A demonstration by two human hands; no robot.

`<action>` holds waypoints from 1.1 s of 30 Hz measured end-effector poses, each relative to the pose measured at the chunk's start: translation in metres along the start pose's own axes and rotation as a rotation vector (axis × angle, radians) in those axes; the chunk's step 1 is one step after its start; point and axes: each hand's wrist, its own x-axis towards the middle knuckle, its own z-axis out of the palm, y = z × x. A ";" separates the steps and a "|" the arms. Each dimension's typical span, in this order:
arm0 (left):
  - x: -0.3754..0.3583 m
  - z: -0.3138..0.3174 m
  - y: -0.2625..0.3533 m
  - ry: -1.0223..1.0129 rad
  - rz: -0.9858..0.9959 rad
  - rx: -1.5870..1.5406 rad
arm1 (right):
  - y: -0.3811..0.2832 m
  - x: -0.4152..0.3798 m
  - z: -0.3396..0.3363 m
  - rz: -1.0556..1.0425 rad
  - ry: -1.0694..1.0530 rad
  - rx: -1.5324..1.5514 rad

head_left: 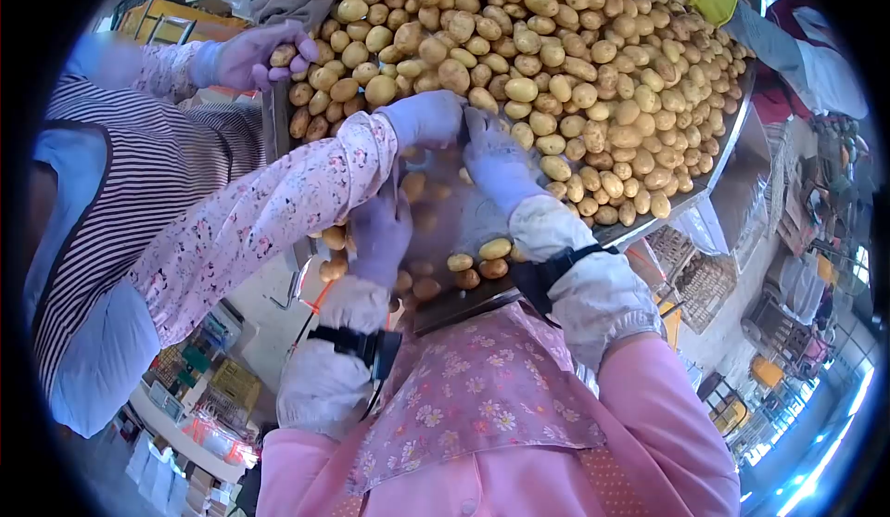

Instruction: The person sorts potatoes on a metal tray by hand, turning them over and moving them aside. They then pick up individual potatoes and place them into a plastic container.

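A large heap of potatoes (pixel 547 63) covers the metal table in front of me. My left hand (pixel 380 239), in a purple glove, is slightly blurred; its fingers stretch forward beside a few loose potatoes (pixel 413 186). At the near edge of the heap is my right hand (pixel 498 160), gloved too, fingers extended against the potatoes and no potato visible in its grasp. A co-worker's gloved hand (pixel 428 118) reaches in between, close to my right fingertips. The co-worker's other hand (pixel 264 55) holds a potato (pixel 283 54).
Several loose potatoes (pixel 494 249) lie at the table's near edge (pixel 464 309), just before my apron. The co-worker (pixel 139 174) in a striped apron stands close on my left, one sleeve crossing above my left wrist. Crates (pixel 700 290) stand on the floor at right.
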 end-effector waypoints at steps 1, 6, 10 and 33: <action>0.011 0.007 -0.002 0.061 0.011 0.118 | 0.007 -0.006 0.001 -0.002 0.003 -0.006; 0.018 0.014 -0.033 -0.288 -0.095 0.107 | 0.040 -0.087 0.006 -0.184 0.053 0.059; 0.020 0.002 -0.030 -0.413 -0.046 0.139 | -0.027 -0.105 -0.009 -0.085 -0.274 0.125; -0.041 -0.032 0.084 -0.365 0.261 0.131 | 0.248 -0.344 -0.120 0.892 0.051 0.094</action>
